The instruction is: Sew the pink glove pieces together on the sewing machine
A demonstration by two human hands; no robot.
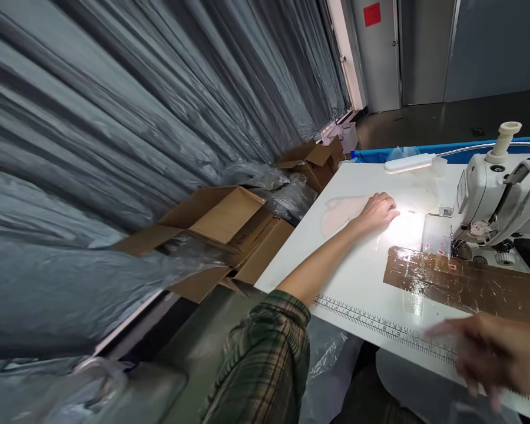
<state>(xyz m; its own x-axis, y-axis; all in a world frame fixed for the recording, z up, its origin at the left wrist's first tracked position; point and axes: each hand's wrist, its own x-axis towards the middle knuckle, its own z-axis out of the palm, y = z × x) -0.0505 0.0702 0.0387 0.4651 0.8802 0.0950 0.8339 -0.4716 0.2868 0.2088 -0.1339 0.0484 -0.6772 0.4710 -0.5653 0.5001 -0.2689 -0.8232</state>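
My left hand point(378, 210) rests on the white sewing table point(357, 277) with its fingers bent together, at the edge of a thin pale pink piece point(342, 213) that looks like sheer cloth. Its fingertips are partly hidden. My right hand point(499, 347) is blurred over the table's front edge, above the printed ruler strip point(380, 324). Its index finger points left, the other fingers hang apart, and nothing shows in them. The white sewing machine point(481, 188) stands to the right of my left hand. A brown taped sheet point(459, 281) lies in front of the machine.
A white lamp point(410, 164) on a bendable metal neck lights the tabletop. Open cardboard boxes point(229, 215) and clear plastic bags point(287, 197) crowd the table's left side, below a grey curtain point(159, 106). Blue material point(375, 155) runs behind the table.
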